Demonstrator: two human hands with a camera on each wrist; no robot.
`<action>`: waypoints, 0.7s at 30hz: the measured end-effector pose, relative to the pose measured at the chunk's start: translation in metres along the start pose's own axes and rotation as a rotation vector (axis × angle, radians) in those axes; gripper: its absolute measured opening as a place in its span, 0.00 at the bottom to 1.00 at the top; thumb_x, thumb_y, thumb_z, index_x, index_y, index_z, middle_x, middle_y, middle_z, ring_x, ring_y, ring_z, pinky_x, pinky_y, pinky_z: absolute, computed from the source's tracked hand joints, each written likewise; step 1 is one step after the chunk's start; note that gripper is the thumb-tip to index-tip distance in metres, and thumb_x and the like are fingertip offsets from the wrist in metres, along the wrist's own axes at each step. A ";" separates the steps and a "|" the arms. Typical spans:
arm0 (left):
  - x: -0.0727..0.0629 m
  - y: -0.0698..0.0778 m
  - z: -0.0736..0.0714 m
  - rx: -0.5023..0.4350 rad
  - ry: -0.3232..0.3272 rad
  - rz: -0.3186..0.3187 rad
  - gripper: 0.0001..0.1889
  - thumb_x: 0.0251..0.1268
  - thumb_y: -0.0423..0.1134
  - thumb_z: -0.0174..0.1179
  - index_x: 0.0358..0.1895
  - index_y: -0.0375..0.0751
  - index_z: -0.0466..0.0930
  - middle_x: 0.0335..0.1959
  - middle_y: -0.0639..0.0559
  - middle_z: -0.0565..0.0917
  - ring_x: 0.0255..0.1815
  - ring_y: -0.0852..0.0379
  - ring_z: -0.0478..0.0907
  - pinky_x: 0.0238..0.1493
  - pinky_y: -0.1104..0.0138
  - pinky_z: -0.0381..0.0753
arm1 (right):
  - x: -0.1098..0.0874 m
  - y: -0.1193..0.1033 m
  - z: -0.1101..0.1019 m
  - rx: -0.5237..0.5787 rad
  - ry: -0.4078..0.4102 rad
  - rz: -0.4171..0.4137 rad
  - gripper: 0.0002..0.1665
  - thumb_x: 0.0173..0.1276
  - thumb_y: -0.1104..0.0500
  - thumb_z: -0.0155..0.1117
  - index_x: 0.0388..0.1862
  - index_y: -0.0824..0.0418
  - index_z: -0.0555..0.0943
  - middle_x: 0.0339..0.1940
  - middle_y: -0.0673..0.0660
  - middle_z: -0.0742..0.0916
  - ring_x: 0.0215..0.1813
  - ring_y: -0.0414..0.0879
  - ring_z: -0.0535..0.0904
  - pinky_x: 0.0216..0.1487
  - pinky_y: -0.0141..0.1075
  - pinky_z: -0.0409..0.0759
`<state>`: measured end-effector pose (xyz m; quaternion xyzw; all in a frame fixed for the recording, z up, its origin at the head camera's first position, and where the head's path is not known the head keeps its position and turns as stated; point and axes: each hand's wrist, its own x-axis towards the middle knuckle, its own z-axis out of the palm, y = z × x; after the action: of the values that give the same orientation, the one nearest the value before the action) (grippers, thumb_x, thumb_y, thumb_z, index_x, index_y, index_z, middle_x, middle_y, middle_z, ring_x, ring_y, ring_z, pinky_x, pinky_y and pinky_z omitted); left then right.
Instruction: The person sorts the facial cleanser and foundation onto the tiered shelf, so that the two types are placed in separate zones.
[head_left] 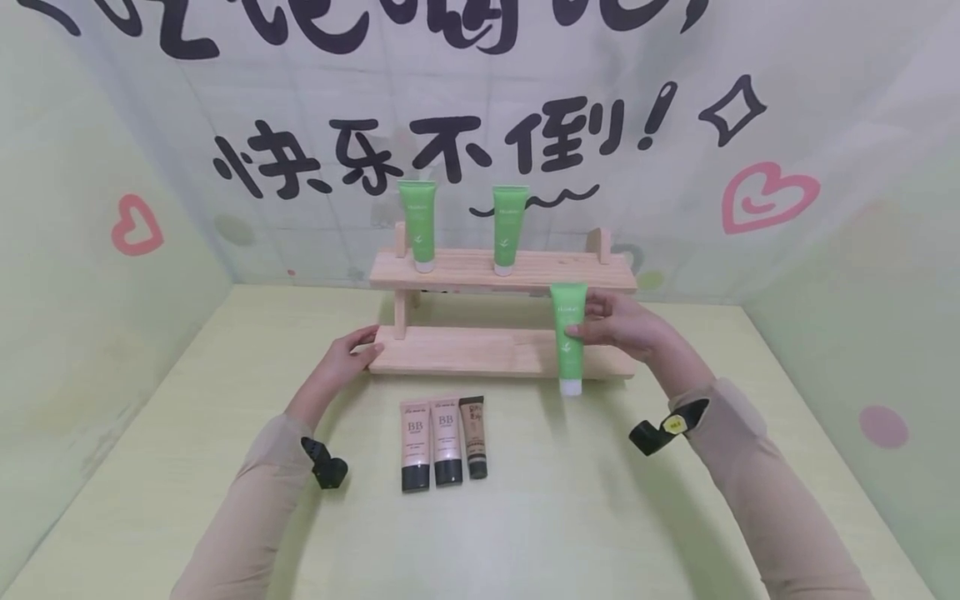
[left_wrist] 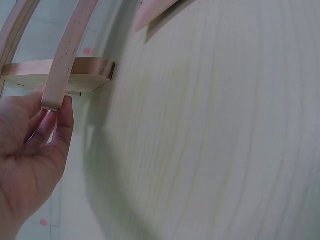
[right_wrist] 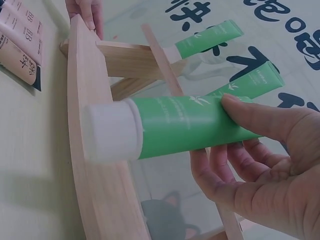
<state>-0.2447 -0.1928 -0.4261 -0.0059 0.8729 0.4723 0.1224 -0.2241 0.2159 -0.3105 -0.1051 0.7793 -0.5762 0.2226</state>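
Note:
My right hand (head_left: 618,321) grips a green tube (head_left: 569,333) with its white cap down, in front of the lower shelf board. In the right wrist view, the thumb lies on one side of the tube (right_wrist: 175,125) and the fingers on the other. My left hand (head_left: 348,354) pinches the left end of the lower board (head_left: 465,354) of the two-tier wooden rack; in the left wrist view, thumb and fingers (left_wrist: 62,130) hold that board end (left_wrist: 57,90). Two more green tubes, one at left (head_left: 420,225) and one near the middle (head_left: 509,229), stand cap down on the upper board (head_left: 457,271).
Two pink BB cream tubes (head_left: 415,442) (head_left: 447,442) and a smaller tan tube (head_left: 474,437) with a black cap lie side by side on the pale table (head_left: 525,533) before the rack. Behind the rack hangs a printed wall (head_left: 675,208) with black lettering.

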 end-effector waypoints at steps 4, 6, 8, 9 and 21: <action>-0.001 0.001 0.000 -0.004 0.002 -0.004 0.30 0.69 0.47 0.47 0.71 0.45 0.52 0.68 0.39 0.62 0.67 0.38 0.61 0.63 0.52 0.68 | 0.001 -0.002 0.000 0.000 0.019 -0.006 0.34 0.60 0.69 0.58 0.63 0.74 0.57 0.45 0.52 0.77 0.41 0.38 0.79 0.48 0.34 0.79; -0.001 0.001 0.000 -0.004 0.001 0.007 0.30 0.69 0.46 0.47 0.71 0.44 0.52 0.68 0.38 0.62 0.67 0.37 0.61 0.64 0.52 0.68 | 0.001 -0.003 -0.001 -0.002 0.025 -0.009 0.34 0.60 0.69 0.58 0.63 0.74 0.57 0.44 0.52 0.77 0.41 0.38 0.79 0.47 0.33 0.79; -0.001 0.001 0.001 -0.008 -0.001 0.021 0.30 0.70 0.45 0.47 0.71 0.42 0.52 0.68 0.37 0.62 0.66 0.37 0.62 0.63 0.52 0.68 | 0.001 -0.003 -0.002 -0.010 0.028 -0.013 0.34 0.60 0.69 0.58 0.63 0.74 0.57 0.45 0.53 0.77 0.41 0.39 0.78 0.47 0.32 0.79; -0.001 0.001 0.001 -0.008 -0.001 0.025 0.29 0.70 0.45 0.47 0.71 0.42 0.52 0.68 0.37 0.62 0.66 0.37 0.62 0.63 0.52 0.69 | 0.001 -0.004 -0.003 -0.016 0.032 -0.012 0.34 0.60 0.69 0.59 0.63 0.74 0.58 0.45 0.53 0.77 0.41 0.39 0.78 0.46 0.31 0.79; 0.000 -0.002 0.001 -0.032 -0.004 0.031 0.30 0.69 0.46 0.47 0.70 0.41 0.52 0.68 0.36 0.62 0.66 0.38 0.62 0.63 0.53 0.69 | 0.004 -0.011 -0.013 0.010 0.060 -0.035 0.35 0.59 0.69 0.60 0.64 0.73 0.58 0.42 0.44 0.80 0.40 0.36 0.80 0.47 0.30 0.80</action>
<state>-0.2438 -0.1931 -0.4285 0.0063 0.8650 0.4880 0.1165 -0.2343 0.2217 -0.2983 -0.1004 0.7808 -0.5869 0.1893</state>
